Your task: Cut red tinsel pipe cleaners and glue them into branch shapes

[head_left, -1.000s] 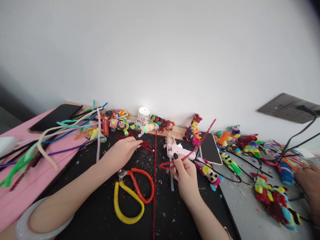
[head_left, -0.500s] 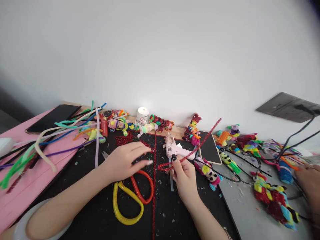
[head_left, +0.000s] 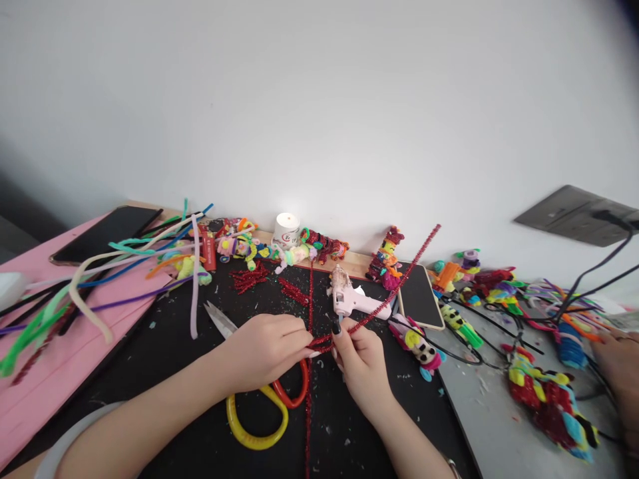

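Note:
A red tinsel pipe cleaner (head_left: 415, 261) runs up to the right from between my hands, its near end folded into a loop. My left hand (head_left: 274, 349) pinches the looped end. With thumb and fingers closed, my right hand (head_left: 360, 356) grips the same pipe cleaner a little further along. Under my left wrist lie scissors (head_left: 257, 439) with one yellow and one red handle, blades pointing up left. Just beyond my right hand rests a pink glue gun (head_left: 357, 301). Another red tinsel pipe cleaner (head_left: 307, 416) lies straight down the black mat (head_left: 359, 439).
Loose pipe cleaners (head_left: 120, 266) spread over the pink surface at left beside a dark phone (head_left: 106, 234). Small red tinsel pieces (head_left: 249, 277), a paper cup (head_left: 286, 231) and pipe-cleaner figures (head_left: 384, 259) line the back. Another person's hand (head_left: 619, 362) is at far right.
My left hand has moved down and right and closed on the looped end of the red pipe cleaner. The scissors' blades and small red pieces are now uncovered. My right hand keeps its grip.

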Available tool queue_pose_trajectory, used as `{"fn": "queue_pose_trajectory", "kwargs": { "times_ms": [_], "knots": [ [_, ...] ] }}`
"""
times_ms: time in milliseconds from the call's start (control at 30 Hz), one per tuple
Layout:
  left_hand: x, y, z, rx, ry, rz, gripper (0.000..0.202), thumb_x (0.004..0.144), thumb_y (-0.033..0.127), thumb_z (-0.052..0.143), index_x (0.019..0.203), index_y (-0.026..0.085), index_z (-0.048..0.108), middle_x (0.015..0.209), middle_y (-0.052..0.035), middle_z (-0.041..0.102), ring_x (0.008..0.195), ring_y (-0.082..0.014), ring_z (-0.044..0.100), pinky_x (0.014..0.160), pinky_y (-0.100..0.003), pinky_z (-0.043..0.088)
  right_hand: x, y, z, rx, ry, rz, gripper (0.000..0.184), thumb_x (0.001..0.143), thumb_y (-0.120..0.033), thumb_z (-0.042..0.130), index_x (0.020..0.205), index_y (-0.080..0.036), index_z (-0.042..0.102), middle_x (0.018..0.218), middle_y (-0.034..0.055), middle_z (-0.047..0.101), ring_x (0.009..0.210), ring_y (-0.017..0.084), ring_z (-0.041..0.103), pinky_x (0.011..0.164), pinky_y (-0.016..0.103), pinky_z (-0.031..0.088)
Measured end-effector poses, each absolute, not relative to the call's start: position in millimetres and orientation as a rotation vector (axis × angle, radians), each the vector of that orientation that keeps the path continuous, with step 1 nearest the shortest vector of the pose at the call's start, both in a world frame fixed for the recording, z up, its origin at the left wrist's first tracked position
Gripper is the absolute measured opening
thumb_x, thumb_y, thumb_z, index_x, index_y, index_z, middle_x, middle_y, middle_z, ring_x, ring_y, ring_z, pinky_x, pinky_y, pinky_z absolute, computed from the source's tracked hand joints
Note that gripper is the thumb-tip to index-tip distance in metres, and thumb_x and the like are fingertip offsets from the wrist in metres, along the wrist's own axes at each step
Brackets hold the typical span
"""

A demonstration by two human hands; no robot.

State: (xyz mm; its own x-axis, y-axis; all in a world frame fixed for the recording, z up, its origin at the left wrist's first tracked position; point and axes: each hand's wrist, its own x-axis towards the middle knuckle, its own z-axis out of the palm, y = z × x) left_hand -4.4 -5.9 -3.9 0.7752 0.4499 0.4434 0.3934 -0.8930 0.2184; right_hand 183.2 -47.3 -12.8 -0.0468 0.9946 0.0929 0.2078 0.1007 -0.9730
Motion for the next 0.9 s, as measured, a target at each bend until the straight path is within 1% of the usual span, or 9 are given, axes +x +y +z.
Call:
{"fn": "queue_pose_trajectory", "kwargs": {
  "times_ms": [167,367,433,533,600,667,767,833,900],
  "knots": [
    [-4,-6,-6,2.9,0.666,0.746,0.038,0.098,0.022,0.031,0.072,0.016,0.057,0.065,-0.0021,0.054,0.059,-0.0144,0.049,0.055,-0.027,0.036,182,-47,-15,-1.262,-1.385,1.085,0.039,0.091,-0.045,0.047,0.061,-0.019,0.045,0.048,-0.0056,0.039,0.04,0.008,0.027,0.039,0.021,0.021],
    [-5,-7,-4,2.869,0.633,0.703,0.039,0.097,0.018,0.029,0.069,0.016,0.055,0.065,-0.0025,0.053,0.059,-0.0148,0.047,0.055,-0.027,0.035,183,-47,-14,-1.281,-1.403,1.072,0.04,0.091,-0.044,0.046,0.06,-0.02,0.042,0.047,-0.0064,0.036,0.039,0.007,0.027,0.039,0.021,0.021],
    [-4,-7,-2,2.83,0.637,0.666,0.036,0.097,0.019,0.032,0.07,0.016,0.057,0.066,-0.0027,0.055,0.061,-0.0152,0.049,0.057,-0.028,0.037,183,-46,-13,-1.286,-1.429,1.052,0.04,0.092,-0.043,0.045,0.059,-0.019,0.043,0.047,-0.0062,0.037,0.04,0.008,0.028,0.04,0.021,0.021],
    [-3,-9,1,2.708,0.661,0.634,0.026,0.094,0.024,0.041,0.078,0.017,0.06,0.073,-0.0033,0.059,0.067,-0.0159,0.054,0.062,-0.027,0.04,182,-46,-11,-1.27,-1.565,1.01,0.04,0.092,-0.039,0.046,0.058,-0.018,0.047,0.048,-0.0055,0.039,0.042,0.008,0.031,0.043,0.022,0.024],
    [-3,-10,3,2.62,0.653,0.631,0.023,0.093,0.027,0.044,0.081,0.017,0.061,0.074,-0.003,0.06,0.067,-0.0157,0.055,0.061,-0.026,0.04,181,-46,-8,-1.226,-1.702,0.997,0.037,0.091,-0.035,0.05,0.058,-0.018,0.051,0.049,-0.005,0.042,0.044,0.008,0.034,0.045,0.022,0.027],
    [-2,-11,3,2.543,0.617,0.628,0.024,0.093,0.024,0.044,0.077,0.017,0.061,0.071,-0.002,0.059,0.064,-0.0143,0.054,0.058,-0.025,0.038,180,-46,-6,-1.187,-1.795,0.992,0.033,0.09,-0.033,0.052,0.061,-0.018,0.054,0.052,-0.0045,0.044,0.046,0.009,0.036,0.048,0.022,0.028],
    [0,-11,5,2.433,0.56,0.576,0.028,0.093,0.019,0.042,0.069,0.017,0.057,0.066,-0.0006,0.056,0.06,-0.0124,0.051,0.056,-0.023,0.036,182,-46,-4,-1.202,-1.811,1.011,0.038,0.093,-0.032,0.045,0.058,-0.018,0.046,0.052,-0.0047,0.039,0.047,0.009,0.033,0.048,0.023,0.025],
    [0,-11,7,2.38,0.549,0.526,0.03,0.093,0.018,0.043,0.064,0.016,0.053,0.064,-0.0001,0.053,0.059,-0.0119,0.05,0.057,-0.023,0.036,183,-47,-3,-1.232,-1.784,1.035,0.043,0.094,-0.032,0.04,0.053,-0.019,0.037,0.051,-0.005,0.033,0.046,0.009,0.029,0.048,0.024,0.022],
    [0,-11,8,2.339,0.548,0.484,0.032,0.093,0.019,0.043,0.062,0.016,0.051,0.062,0.0005,0.051,0.059,-0.0119,0.048,0.058,-0.023,0.035,185,-47,-4,-1.236,-1.747,1.072,0.045,0.094,-0.032,0.038,0.051,-0.019,0.033,0.051,-0.0048,0.031,0.047,0.009,0.029,0.048,0.025,0.021]
  ]
}}
